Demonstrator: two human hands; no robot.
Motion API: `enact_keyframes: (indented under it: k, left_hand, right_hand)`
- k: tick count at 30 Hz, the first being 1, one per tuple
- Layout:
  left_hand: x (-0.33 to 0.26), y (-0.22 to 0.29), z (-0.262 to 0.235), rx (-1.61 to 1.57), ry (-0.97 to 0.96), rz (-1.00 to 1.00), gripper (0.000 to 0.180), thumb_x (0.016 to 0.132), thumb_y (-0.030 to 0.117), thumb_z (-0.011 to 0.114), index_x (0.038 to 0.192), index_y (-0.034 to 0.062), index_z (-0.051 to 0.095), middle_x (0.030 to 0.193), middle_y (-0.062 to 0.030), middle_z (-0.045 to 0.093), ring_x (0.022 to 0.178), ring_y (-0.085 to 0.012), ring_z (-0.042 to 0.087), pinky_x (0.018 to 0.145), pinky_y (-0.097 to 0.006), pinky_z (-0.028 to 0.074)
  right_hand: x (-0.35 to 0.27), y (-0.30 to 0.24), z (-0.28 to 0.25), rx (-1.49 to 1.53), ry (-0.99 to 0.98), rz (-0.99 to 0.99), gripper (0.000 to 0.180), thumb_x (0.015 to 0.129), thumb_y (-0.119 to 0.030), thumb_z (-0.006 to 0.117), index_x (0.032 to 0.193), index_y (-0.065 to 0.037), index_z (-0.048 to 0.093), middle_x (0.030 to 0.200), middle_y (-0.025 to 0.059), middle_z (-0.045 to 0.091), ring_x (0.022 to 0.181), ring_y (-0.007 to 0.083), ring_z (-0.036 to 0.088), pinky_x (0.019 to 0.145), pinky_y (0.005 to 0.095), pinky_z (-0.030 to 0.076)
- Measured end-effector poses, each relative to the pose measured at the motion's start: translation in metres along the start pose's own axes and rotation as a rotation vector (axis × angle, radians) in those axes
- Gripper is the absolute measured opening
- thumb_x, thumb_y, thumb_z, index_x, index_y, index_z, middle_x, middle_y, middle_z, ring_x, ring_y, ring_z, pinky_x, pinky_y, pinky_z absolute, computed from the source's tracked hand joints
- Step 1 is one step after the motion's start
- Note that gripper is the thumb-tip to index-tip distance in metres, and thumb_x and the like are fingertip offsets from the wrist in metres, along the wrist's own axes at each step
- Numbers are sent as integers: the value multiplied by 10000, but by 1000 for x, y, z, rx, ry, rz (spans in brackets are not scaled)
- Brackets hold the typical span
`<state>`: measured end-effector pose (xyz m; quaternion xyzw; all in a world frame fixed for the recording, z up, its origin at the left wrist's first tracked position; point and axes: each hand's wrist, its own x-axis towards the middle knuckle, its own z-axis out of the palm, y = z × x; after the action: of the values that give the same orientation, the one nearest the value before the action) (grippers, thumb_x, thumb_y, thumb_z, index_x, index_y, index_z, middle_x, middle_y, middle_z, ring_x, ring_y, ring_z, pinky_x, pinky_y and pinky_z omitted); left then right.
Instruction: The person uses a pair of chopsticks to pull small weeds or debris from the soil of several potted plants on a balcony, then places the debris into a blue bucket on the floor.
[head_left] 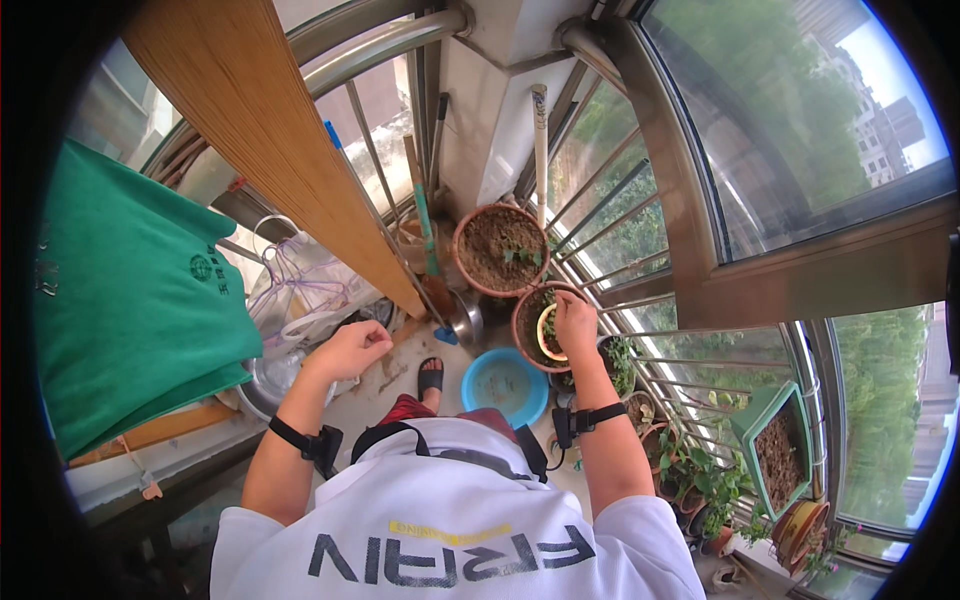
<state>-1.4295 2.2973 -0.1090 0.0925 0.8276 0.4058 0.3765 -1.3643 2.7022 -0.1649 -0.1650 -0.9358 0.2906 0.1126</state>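
So your right hand [575,322] is out at about 1 o'clock, fingers bunched at the edge of the yellow bowl [541,336], which sits over the brown pot [518,338] with some greenery showing. Can't tell if they're gripping the rim or a leaf. Your left hand [350,350] hangs at 11 o'clock, loosely curled, looks released. I'd call this the working-at-the-pot step. Next move calls for a steady right wrist, imo, and keeping clear of the seedling pot [470,245] just beyond, toward 12.

white pillar [488,112], daylit windows [770,130], pale floor [396,384]
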Motion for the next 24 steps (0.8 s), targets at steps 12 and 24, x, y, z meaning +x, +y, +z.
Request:
enact_keyframes:
  k: [12, 24]
  left_hand:
    - [-5, 7, -1, 43, 15, -30, 242, 965, 223, 693, 1052, -2, 682, 889, -82, 712, 799, -161, 654, 738, -330, 542]
    - [-2, 4, 0, 19, 15, -35, 236, 965, 217, 702, 1052, -1, 676, 884, -79, 705, 772, -153, 634, 694, -330, 533]
  right_hand:
    - [-8, 38, 19, 0, 85, 38, 198, 972, -191, 649, 1026, -53, 781, 800, 240, 710, 734, 424, 694, 683, 494, 555]
    - [-18, 23, 11, 27, 85, -5, 173, 970, -132, 645, 1002, -9, 763, 886, 232, 732, 789, 408, 707, 722, 485, 567]
